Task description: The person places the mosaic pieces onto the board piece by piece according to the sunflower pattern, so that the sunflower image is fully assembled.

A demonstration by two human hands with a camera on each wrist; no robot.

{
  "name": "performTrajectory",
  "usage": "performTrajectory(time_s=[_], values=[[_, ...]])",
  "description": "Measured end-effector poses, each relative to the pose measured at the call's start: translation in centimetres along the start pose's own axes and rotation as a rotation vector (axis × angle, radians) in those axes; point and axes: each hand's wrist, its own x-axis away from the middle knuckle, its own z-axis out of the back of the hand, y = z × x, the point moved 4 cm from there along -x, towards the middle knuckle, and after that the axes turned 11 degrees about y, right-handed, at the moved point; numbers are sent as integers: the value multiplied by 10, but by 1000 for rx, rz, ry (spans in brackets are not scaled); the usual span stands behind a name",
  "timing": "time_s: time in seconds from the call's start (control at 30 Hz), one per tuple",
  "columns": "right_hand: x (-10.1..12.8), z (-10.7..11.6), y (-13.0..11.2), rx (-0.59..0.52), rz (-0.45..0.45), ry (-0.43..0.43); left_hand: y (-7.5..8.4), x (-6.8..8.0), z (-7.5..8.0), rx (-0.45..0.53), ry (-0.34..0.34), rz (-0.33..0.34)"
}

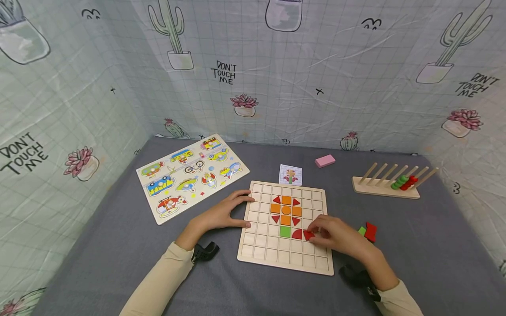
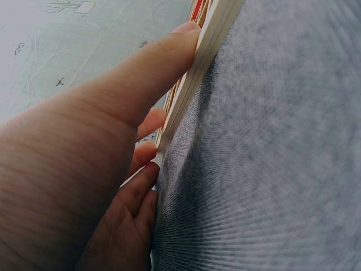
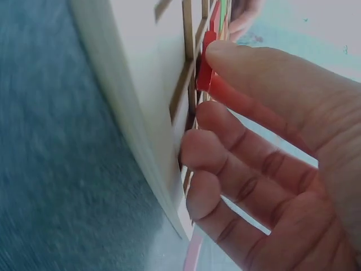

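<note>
A wooden grid board (image 1: 258, 253) lies on the grey cloth with coloured shape tiles in its cells. My left hand (image 1: 225, 213) rests at its left edge, thumb and fingers spread along the rim. In the left wrist view the thumb tip presses against the board's edge (image 2: 194, 79). Near the board's right side my right hand (image 1: 336, 235) pinches a red tile (image 3: 206, 63) between thumb and finger, low over a cell. Just left of that tile sits a red quarter-circle (image 1: 297, 234), beside a green square (image 1: 285, 231). Above them orange squares (image 1: 286, 200) surround an orange circle (image 1: 286, 210), with red triangles (image 1: 296, 202) at the corners.
A printed pattern card (image 1: 290, 175) touches the board's far edge. Red loose tiles (image 1: 370, 231) and a green one lie beyond my right wrist. A vehicle peg puzzle (image 1: 192, 177) is at left. A pink block (image 1: 325, 161) and a wooden peg stand (image 1: 385, 188) are at the back right.
</note>
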Motion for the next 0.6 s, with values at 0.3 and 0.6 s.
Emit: performTrajectory(time_s=[0.3, 0.6], values=[[-3, -7, -3, -20, -22, 55, 0, 0, 0, -1, 0, 1], [-5, -7, -4, -2, -39, 54, 0, 0, 0, -6, -4, 2]])
